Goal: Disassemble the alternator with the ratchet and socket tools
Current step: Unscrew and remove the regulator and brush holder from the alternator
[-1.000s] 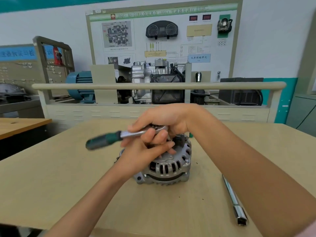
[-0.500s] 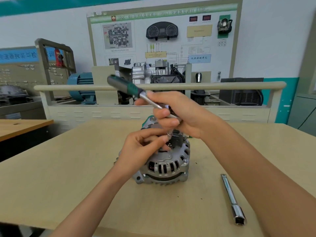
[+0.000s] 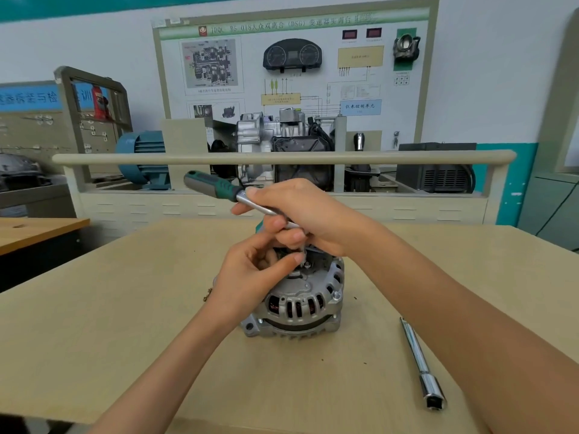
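Your alternator stands on the table directly before you, with both hands above it: left hand on its left, right hand higher, holding the ratchet. An extension bar lies to its right, well apart. Behind the table stands a training bench.

R hand grips ratchet; alternator below

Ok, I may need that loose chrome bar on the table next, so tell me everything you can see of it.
The extension bar is a slim, shiny metal rod, chrome by its look, that ends in a thicker cylindrical socket end nearest the camera, whose opening looks square. It lies flat on the beige table, to the right of the alternator and apart from it, running from its thin far end back toward the near edge. Neither hand touches it; the right forearm passes just beside it.
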A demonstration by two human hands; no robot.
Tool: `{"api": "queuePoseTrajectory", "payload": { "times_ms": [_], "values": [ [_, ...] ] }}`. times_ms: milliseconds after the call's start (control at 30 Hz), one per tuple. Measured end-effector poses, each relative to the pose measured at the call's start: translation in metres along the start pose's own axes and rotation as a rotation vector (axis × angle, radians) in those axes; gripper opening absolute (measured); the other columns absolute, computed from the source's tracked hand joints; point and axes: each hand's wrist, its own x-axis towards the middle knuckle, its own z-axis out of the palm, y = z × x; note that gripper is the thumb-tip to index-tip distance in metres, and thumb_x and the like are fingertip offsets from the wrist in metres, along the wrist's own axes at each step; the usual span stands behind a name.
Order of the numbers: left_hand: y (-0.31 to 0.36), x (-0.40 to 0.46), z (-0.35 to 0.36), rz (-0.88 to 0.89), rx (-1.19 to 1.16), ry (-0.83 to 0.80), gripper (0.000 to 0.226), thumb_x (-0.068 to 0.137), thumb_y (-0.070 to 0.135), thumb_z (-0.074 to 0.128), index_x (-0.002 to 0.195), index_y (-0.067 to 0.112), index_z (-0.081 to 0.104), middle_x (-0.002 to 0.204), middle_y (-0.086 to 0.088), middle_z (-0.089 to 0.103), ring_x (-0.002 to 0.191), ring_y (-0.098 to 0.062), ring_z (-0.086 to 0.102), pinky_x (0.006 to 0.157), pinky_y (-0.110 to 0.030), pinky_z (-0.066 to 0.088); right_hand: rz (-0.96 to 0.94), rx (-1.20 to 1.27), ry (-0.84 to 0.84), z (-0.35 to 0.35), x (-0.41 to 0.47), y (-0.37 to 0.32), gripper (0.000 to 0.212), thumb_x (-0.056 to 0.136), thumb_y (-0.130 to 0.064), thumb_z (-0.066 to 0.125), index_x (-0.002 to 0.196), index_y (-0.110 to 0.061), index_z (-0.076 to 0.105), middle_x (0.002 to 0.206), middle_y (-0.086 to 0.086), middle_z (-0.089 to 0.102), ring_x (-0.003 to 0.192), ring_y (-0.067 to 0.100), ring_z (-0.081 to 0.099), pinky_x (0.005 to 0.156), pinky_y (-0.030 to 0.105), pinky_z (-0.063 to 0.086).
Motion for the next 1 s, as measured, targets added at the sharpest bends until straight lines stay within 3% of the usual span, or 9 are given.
{"api": "queuePoseTrajectory", "payload": {
  "times_ms": [200,267,333,467,600,667,767,900,1000],
  "values": [
    [-0.0005,-0.0005,0.001,-0.009,-0.067,-0.003,0.011,0.068,0.025,0.067,0.079,0.027,0.065,0.047,0.011,0.042,0.048,-0.004,0.034,0.049,-0.015,0.032,0.021,-0.072,0.015,0.0055,0.0025,-0.003,0.03,0.098,-0.029,0.046,0.103,-0.008,0.067,0.042,-0.008,0.038,0.03,0.005,0.026,0.034,0.013,0.021],
    [0.0001,-0.0004,0.0017,-0.014,-0.057,-0.015,0.015,0.069,0.027,0.067,0.083,0.023,0.067,0.052,-0.007,0.05,0.054,-0.012,0.04,0.055,-0.024,0.039,0.023,-0.074,0.019,0.0048,0.0024,-0.0039,0.03,0.097,-0.029,0.047,0.101,-0.008,0.068,0.043,-0.007,0.039,0.03,0.005,0.026,0.034,0.013,0.021],
    [0.0001,-0.0002,0.0031,-0.024,-0.052,-0.025,0.023,0.07,0.028,0.067,0.091,0.019,0.069,0.074,-0.028,0.061,0.065,-0.023,0.045,0.066,-0.039,0.044,0.025,-0.061,0.025,0.003,0.0021,-0.0048,0.03,0.097,-0.029,0.047,0.101,-0.008,0.068,0.043,-0.007,0.038,0.029,0.005,0.026,0.035,0.013,0.022],
    [-0.002,-0.0004,0.0047,-0.024,-0.057,-0.013,0.022,0.074,0.02,0.068,0.096,0.027,0.068,0.087,0.008,0.073,0.068,-0.022,0.043,0.068,-0.031,0.045,0.036,-0.046,0.027,0.0001,0.0005,-0.0061,0.03,0.098,-0.028,0.046,0.103,-0.007,0.067,0.042,-0.008,0.038,0.028,0.005,0.026,0.037,0.013,0.02],
    [-0.0051,0.0009,0.0054,-0.017,-0.041,0.0,0.027,0.08,0.004,0.066,0.095,0.027,0.066,0.075,0.018,0.069,0.064,-0.016,0.041,0.062,-0.017,0.043,0.039,-0.026,0.025,-0.0012,0.0009,-0.0055,0.03,0.098,-0.029,0.046,0.101,-0.007,0.067,0.044,-0.007,0.037,0.029,0.004,0.026,0.038,0.014,0.018],
    [-0.004,0.0012,0.0063,-0.02,-0.048,0.002,0.03,0.081,0.005,0.066,0.095,0.031,0.066,0.077,0.017,0.069,0.066,-0.017,0.041,0.064,-0.019,0.042,0.04,0.012,0.024,-0.0028,0.0009,-0.0053,0.03,0.098,-0.029,0.045,0.102,-0.008,0.066,0.045,-0.007,0.037,0.029,0.004,0.025,0.038,0.014,0.017],
    [-0.0021,0.0012,0.0077,-0.037,-0.076,0.001,0.036,0.081,0.003,0.066,0.096,0.036,0.067,0.088,0.01,0.072,0.078,-0.022,0.047,0.075,-0.032,0.043,0.049,0.064,0.024,-0.0039,0.0007,-0.0046,0.029,0.098,-0.03,0.046,0.101,-0.009,0.065,0.045,-0.008,0.037,0.029,0.003,0.026,0.035,0.012,0.017],
    [-0.0015,0.0013,0.0069,-0.063,-0.073,-0.012,0.027,0.083,0.003,0.064,0.102,0.02,0.067,0.096,0.003,0.073,0.081,-0.031,0.053,0.084,-0.046,0.049,0.046,0.103,0.102,0.0013,0.0036,-0.0026,0.028,0.098,-0.03,0.046,0.097,-0.009,0.065,0.043,-0.008,0.038,0.028,0.003,0.027,0.034,0.012,0.016],
    [-0.0014,0.0003,0.0048,-0.061,-0.048,-0.027,0.024,0.084,0.002,0.062,0.106,0.011,0.067,0.098,-0.001,0.073,0.09,-0.045,0.058,0.088,-0.045,0.049,0.026,0.153,0.206,0.0054,0.0046,-0.0007,0.031,0.098,-0.029,0.047,0.102,-0.005,0.066,0.043,-0.007,0.04,0.027,0.003,0.027,0.033,0.011,0.017]
  ]
}}
